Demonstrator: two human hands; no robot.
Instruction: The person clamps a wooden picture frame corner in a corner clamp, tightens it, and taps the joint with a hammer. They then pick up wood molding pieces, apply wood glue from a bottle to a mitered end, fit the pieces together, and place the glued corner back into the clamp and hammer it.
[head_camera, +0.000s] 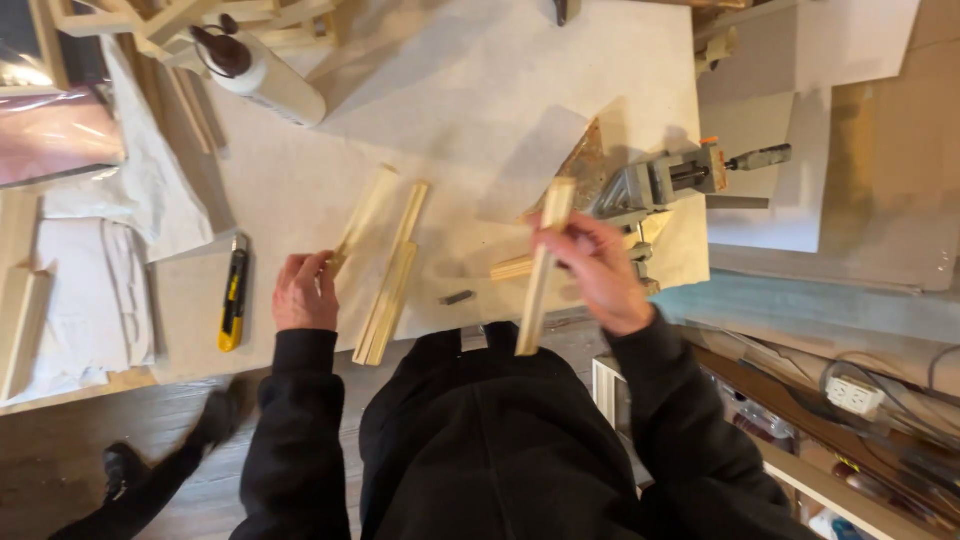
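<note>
Gripping a wood strip (540, 270), the right hand (590, 268) lifts it; left hand (305, 292) pinches another strip (365, 215) near the glue bottle (262, 72).

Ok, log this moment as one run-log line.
left hand: gripping end of wood strip on the table | right hand: holding wood moulding strip raised | nearby: corner clamp, yellow utility knife, glue bottle

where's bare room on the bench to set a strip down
Free: the board between the glue bottle and the clamp. Smaller patch between the knife and the left hand. Crowded: around the right hand, by the clamp.
</note>
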